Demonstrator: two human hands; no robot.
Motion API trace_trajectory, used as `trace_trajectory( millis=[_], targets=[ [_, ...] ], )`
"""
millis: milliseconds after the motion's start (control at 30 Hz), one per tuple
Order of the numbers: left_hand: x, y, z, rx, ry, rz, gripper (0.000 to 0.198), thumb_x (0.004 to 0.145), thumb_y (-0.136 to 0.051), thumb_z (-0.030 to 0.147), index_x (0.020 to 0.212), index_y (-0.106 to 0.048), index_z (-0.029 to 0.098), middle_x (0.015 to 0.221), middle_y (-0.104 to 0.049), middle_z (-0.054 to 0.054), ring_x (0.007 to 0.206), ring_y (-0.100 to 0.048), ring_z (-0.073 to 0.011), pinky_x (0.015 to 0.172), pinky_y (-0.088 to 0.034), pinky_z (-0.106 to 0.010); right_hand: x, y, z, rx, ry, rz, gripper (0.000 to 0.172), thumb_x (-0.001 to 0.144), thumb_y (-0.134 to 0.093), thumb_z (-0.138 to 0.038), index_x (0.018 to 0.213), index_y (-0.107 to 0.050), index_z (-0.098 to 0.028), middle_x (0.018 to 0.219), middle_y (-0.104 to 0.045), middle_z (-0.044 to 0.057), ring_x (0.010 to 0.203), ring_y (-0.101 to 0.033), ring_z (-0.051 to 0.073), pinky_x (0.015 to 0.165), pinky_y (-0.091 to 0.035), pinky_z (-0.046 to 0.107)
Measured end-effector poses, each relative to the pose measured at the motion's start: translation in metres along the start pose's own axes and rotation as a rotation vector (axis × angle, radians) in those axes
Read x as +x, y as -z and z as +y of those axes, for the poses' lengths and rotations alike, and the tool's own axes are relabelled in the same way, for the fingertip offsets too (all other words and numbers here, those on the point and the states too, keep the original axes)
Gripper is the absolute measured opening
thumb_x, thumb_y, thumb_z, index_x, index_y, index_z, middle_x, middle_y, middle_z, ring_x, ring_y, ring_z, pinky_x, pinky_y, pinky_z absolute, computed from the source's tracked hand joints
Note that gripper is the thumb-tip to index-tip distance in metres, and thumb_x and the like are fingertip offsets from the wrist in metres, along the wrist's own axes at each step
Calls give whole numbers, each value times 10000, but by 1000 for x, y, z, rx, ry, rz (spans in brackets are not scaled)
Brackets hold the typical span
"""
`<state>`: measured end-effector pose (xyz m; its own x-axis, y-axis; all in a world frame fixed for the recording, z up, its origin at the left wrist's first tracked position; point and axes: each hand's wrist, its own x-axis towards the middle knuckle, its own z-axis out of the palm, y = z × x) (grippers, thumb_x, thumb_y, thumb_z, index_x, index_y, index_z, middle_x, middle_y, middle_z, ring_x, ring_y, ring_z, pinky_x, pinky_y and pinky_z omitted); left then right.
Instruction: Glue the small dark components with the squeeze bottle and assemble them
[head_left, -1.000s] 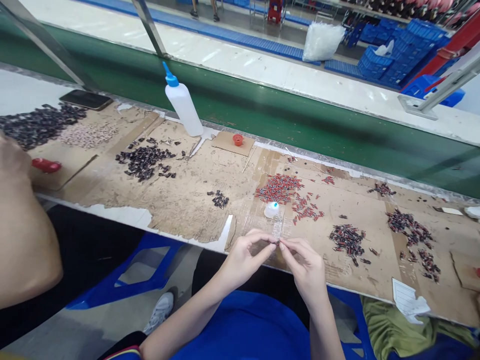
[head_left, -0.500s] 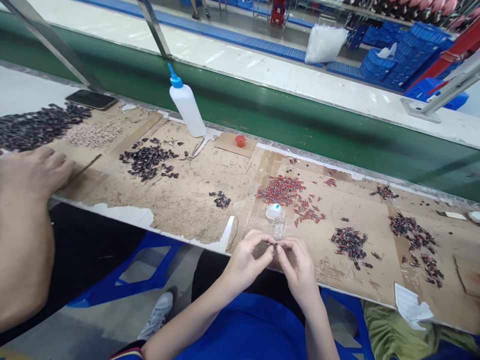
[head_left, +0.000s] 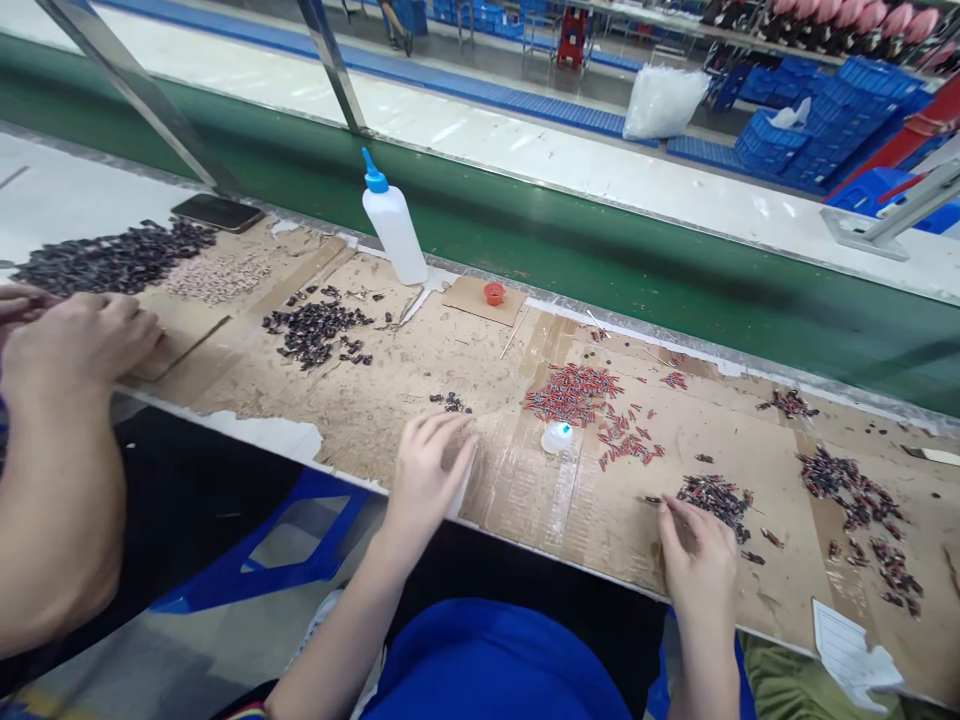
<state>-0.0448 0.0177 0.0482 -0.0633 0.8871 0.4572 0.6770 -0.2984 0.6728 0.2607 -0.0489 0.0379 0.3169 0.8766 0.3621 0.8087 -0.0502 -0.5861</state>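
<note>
The left grip (head_left: 429, 468) is spread, with the small cluster of dark parts (head_left: 452, 403) just beyond its fingertips and far nearer it than the right grip (head_left: 701, 555), which pinches a slim dark piece (head_left: 651, 499) pointing leftward, beside the black-and-red pile (head_left: 720, 497).

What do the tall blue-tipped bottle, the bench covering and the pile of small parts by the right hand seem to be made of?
Tall bottle: probably plastic, judging by its smooth, milky body.
Bench covering: mostly cardboard, with a matte brown face and torn edges, plus glossy tape.
Pile of small parts: dark and red with glints, perhaps plastic or metal; too small to tell.
</note>
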Motion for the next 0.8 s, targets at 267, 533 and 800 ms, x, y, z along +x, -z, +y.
trace_trajectory(
  millis=[267, 533, 800],
  targets=[
    [37, -24, -35, 302, -10, -147, 241, 848, -623, 366, 664, -646, 213, 715, -658, -116, 882, -492, -331, 840, -387, -526, 15, -65, -53, 102, 156, -43, 495, 792, -657, -511, 1189, -629, -217, 1069, -638, 130, 1040, -497, 309, 916, -428, 519],
    [37, -11, -16, 609, 54, -485, 264, 848, -435, 28, 936, -657, 142, 908, -651, -154, 922, -490, -315, 826, -362, -453, 26, -95, -74, 392, 83, -220, 282, 830, -620, -443, 1000, -611, -218, 1161, -649, 127, 1142, -522, 292, 988, -414, 510],
    [8, -31, -5, 41, -204, -527, 247, 925, -491, 137, 927, -698, 271, 941, -718, -23, 1014, -568, -226, 894, -314, -398, 11, -62, -62, 1017, -427, -226, 325, 681, -754, -430, 896, -645, -212, 772, -670, 1, 637, -589, 142, 591, -486, 270]
  ],
)
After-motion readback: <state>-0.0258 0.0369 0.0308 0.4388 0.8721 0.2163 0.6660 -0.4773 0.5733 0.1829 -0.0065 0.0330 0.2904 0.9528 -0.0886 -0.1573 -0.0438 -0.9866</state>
